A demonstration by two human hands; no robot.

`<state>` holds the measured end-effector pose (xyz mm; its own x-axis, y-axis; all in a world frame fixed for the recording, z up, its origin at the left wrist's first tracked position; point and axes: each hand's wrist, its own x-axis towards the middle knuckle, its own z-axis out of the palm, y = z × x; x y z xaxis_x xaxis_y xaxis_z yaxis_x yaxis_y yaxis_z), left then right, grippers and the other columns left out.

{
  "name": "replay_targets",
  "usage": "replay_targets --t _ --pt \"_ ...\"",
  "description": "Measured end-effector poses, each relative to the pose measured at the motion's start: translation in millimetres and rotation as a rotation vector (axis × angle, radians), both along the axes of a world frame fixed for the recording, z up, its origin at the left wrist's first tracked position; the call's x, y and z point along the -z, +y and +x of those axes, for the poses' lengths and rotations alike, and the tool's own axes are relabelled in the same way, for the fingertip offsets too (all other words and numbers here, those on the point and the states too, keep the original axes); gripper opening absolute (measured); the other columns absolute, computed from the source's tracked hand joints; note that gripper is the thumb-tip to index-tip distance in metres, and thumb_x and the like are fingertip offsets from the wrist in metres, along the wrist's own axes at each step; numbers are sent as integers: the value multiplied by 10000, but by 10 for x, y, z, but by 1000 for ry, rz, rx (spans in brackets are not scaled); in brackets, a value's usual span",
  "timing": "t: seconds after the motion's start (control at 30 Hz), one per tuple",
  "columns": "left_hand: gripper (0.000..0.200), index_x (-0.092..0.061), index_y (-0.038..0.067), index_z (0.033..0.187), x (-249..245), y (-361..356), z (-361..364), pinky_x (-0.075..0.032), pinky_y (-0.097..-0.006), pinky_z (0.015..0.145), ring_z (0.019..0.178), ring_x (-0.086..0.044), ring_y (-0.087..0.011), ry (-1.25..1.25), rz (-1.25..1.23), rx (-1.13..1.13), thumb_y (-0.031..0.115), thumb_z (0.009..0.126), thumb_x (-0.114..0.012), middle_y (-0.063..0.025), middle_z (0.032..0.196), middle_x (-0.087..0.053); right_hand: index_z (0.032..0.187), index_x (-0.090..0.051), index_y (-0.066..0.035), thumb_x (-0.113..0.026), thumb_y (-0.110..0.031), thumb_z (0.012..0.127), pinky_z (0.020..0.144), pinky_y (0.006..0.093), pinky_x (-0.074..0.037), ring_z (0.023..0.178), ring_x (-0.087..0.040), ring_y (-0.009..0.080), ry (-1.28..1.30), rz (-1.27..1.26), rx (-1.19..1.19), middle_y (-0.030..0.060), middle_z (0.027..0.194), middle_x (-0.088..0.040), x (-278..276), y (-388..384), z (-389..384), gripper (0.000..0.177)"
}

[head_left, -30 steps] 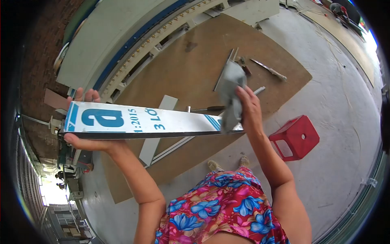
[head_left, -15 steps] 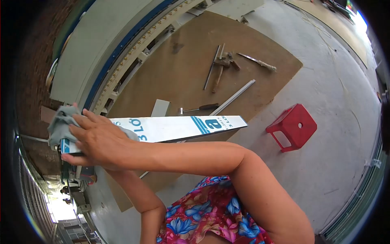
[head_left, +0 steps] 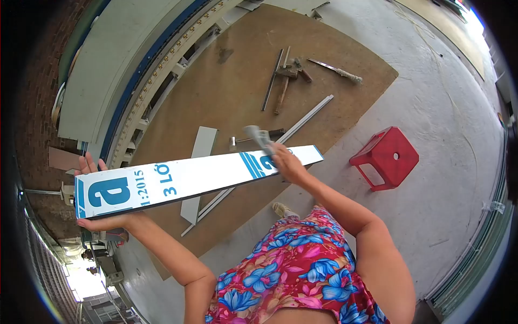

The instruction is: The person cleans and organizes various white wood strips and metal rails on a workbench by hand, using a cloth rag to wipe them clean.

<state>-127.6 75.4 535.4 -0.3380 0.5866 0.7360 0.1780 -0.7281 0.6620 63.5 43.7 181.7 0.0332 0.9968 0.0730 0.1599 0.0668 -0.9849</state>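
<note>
A long white panel strip (head_left: 202,167) with blue lettering lies tilted in front of me, its wide printed end at the left. My left hand (head_left: 110,222) grips that end from beneath and behind, with fingertips showing above the far edge and the thumb at the near edge. Over the narrower right part of the strip, my right hand (head_left: 289,165) is closed on a grey rag (head_left: 259,137), blurred by motion. Part of the rag sticks up past the strip's far edge.
A brown board (head_left: 243,70) on the floor carries a hammer (head_left: 283,89), a knife (head_left: 340,72), a small hammer (head_left: 259,137), a metal strip (head_left: 307,117) and a pale panel piece (head_left: 205,143). A red stool (head_left: 386,156) stands right; a large machine (head_left: 135,70) stands far left.
My right hand has moved from the left end of the strip to its right part, taking the rag along. The left end's lettering and my left hand have come into view.
</note>
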Motion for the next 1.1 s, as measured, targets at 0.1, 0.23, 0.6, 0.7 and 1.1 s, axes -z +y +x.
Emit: replay_targets --t 0.1,0.23,0.6,0.7,1.1 --pt "910 -321 -62 1265 6 13 -45 -244 -502 1053 1224 -360 -397 -3 -18 15 675 765 -135 -263 1301 -368 1226 -473 -39 -377 -212 915 1047 376 -247 1222 -356 335 -150 37 74 168 1295 -429 805 33 180 368" --pt "910 -320 -48 1275 2 16 -70 -241 -492 1058 1227 -360 -391 -3 -40 36 679 760 -134 -252 1297 -378 1210 -484 -34 -371 -216 916 1051 382 -241 1216 -357 345 -218 -21 152 169 1288 -437 1411 86 373 364" --pt "894 -320 -56 1278 -57 -26 130 -271 -484 1050 1229 -355 -391 55 -26 -7 646 757 -135 -268 1273 -390 1057 -562 -13 -421 -187 876 857 428 -390 983 -518 354 -485 -195 429 184 1117 -543 2278 -359 596 288" --pt "894 -320 -56 1278 -63 -29 161 -266 -484 1052 1228 -353 -394 36 -23 -23 647 756 -141 -268 1271 -391 1018 -580 -11 -444 -181 862 845 412 -398 946 -519 361 -592 -368 371 207 1091 -542 2341 -556 731 267" --pt "882 -317 -62 1278 -51 12 98 -255 -478 1061 1235 -345 -390 -15 -45 -56 629 757 -149 -268 1287 -370 1009 -639 -94 -536 -144 827 829 391 -416 951 -522 334 8 79 316 193 1047 -542 192 -197 109 215"
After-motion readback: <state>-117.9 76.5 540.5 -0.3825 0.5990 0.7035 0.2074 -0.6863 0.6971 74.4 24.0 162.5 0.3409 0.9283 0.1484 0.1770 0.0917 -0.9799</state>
